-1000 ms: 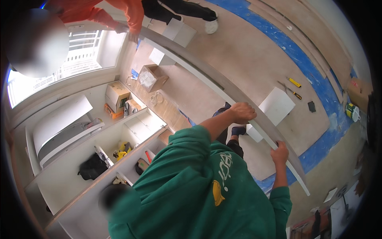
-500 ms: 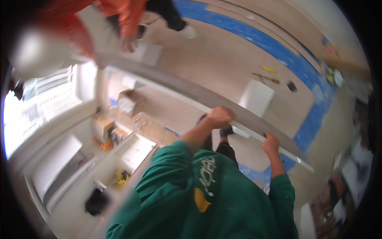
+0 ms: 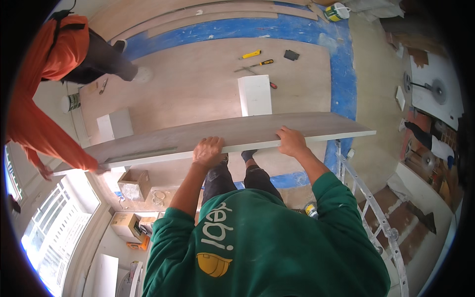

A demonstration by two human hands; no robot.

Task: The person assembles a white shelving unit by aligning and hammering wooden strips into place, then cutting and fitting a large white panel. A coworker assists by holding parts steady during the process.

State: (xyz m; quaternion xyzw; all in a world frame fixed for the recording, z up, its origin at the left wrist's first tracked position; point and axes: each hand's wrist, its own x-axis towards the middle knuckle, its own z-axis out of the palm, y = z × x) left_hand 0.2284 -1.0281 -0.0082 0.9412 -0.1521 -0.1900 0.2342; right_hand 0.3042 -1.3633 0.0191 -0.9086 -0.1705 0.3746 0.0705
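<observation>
Probably stiff and fairly heavy, the long white-edged panel (image 3: 257, 128) spans crosswise ahead, a co-worker's orange sleeve (image 3: 59, 137) at its left end; the near long edge (image 3: 252, 145) suits a spread hold, and there the left hand (image 3: 208, 150) and right hand (image 3: 292, 141) each clasp it, clear of the chippable-looking right corner (image 3: 373, 132)

Looking like an indoor renovation site
Showing blue floor sheeting (image 3: 342, 81), a ladder (image 3: 371, 199), a bucket (image 3: 337, 12), a yellow cutter (image 3: 251, 54)

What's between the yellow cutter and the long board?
In the head view: a yellow-handled tool, then a white block with a red-handled tool beside it.
</observation>
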